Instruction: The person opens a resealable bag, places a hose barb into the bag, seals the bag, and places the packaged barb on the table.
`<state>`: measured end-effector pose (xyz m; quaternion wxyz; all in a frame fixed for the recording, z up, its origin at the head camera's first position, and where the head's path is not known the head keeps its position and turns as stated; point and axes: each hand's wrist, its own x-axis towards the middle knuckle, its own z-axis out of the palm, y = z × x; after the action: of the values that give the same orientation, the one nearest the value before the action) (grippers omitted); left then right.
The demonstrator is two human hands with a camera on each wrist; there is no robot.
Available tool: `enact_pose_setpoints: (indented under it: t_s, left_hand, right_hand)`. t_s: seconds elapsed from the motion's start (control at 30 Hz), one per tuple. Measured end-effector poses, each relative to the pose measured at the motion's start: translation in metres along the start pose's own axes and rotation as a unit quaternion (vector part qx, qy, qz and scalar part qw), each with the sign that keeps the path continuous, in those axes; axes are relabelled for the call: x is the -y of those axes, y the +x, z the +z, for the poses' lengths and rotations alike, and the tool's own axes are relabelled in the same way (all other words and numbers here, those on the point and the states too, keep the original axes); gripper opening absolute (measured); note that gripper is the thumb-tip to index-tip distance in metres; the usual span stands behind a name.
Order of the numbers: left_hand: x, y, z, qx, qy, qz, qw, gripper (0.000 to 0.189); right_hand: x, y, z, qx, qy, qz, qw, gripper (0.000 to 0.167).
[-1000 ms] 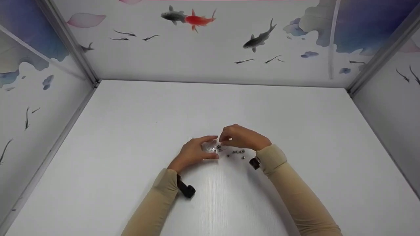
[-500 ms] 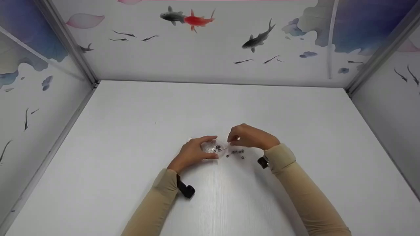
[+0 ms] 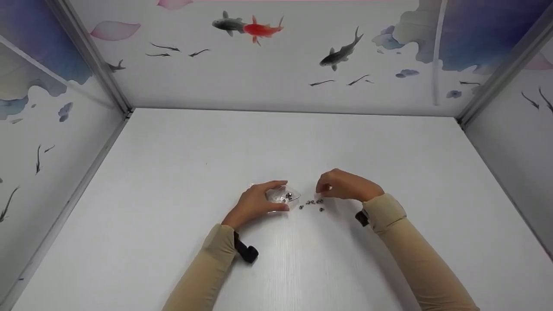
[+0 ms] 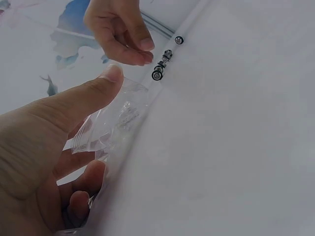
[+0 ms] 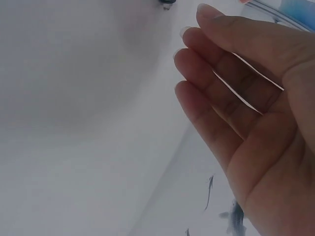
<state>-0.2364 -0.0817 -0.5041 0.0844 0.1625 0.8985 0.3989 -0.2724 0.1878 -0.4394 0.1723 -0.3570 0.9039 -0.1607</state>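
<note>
**One hand is gripping a clear plastic bag [image 3: 276, 194], the other is hovering beside loose metal pieces [image 3: 312, 202]**

The left hand [image 3: 250, 204] is bending round the bag, its thumb [image 4: 83, 101] lying along one side and its fingers [image 4: 91, 177] curling in at the other; the thin film is bunching and creasing between them. The grip is a wide, loose C from where I am standing, and the bag is sitting in its hollow, near the middle of the white table [image 3: 185, 142]. A few dark, shiny bits [image 3: 288, 196] are lying inside the bag, toward the end that is jutting out past the thumb.

The right hand [image 3: 348, 185] is hanging just beyond the loose metal pieces, its fingers bending gently and its thumb tip coming close to the index fingertip. A small gap is showing there, and I am not seeing anything in its grasp.

The loose metal pieces, silvery with black rings, are resting on the table between the hands: several are sitting in a short row, while one is lying just beside the bag and another nearer the person.

Tan sleeves [image 3: 198, 268] are covering both forearms, and a black wrist camera [image 3: 248, 254] is jutting out under the left cuff. Behind the table, a white back wall [image 3: 259, 82] is displaying painted fish, a red one [image 3: 262, 30] among them.
</note>
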Motion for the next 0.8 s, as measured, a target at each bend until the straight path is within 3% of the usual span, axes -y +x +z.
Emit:
enact_pose_setpoints:
  t_s: [0.3,0.8]
  left_hand:
    - [0.000,-0.001,0.001,-0.002,-0.005,-0.010,0.9999,0.069]
    - [0.000,-0.002,0.000,-0.001,-0.008,0.001,1.0000,0.068]
  right_hand:
    - [-0.011,-0.013,0.005,-0.016,0.015,-0.009,0.9997,0.013]
    - [-0.011,-0.006,0.020,-0.021,0.046,-0.003,0.9987,0.018]
